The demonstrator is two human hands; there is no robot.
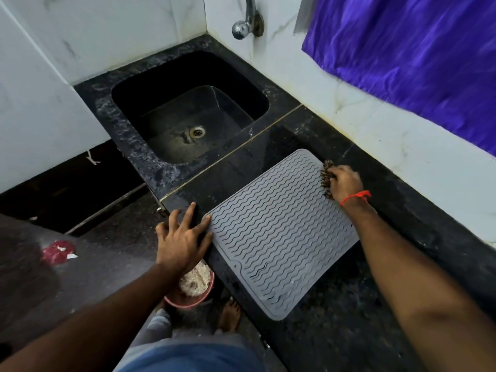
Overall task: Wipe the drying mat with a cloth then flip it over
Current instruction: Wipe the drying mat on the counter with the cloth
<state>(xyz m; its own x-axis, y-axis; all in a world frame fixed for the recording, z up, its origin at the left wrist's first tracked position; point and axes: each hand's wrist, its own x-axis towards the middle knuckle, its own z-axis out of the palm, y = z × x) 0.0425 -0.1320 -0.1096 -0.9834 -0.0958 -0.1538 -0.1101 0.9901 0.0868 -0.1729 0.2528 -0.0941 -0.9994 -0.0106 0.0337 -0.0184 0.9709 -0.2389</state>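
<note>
A grey drying mat (pixel 276 232) with wavy ridges lies flat on the black stone counter (pixel 349 318), turned at an angle. My right hand (pixel 346 182) grips a small dark brown patterned cloth (pixel 327 176) and presses it on the mat's far right edge. A red thread circles that wrist. My left hand (pixel 182 237) rests with spread, straight fingers on the counter at the mat's left corner, fingertips touching the mat's edge.
A black sink (pixel 188 116) with a metal drain is sunk into the counter beyond the mat, a chrome tap (pixel 245 22) above it. Purple fabric (pixel 416 55) hangs on the right wall. On the floor below stand a pink bucket (pixel 193 291) and my bare foot (pixel 229 315).
</note>
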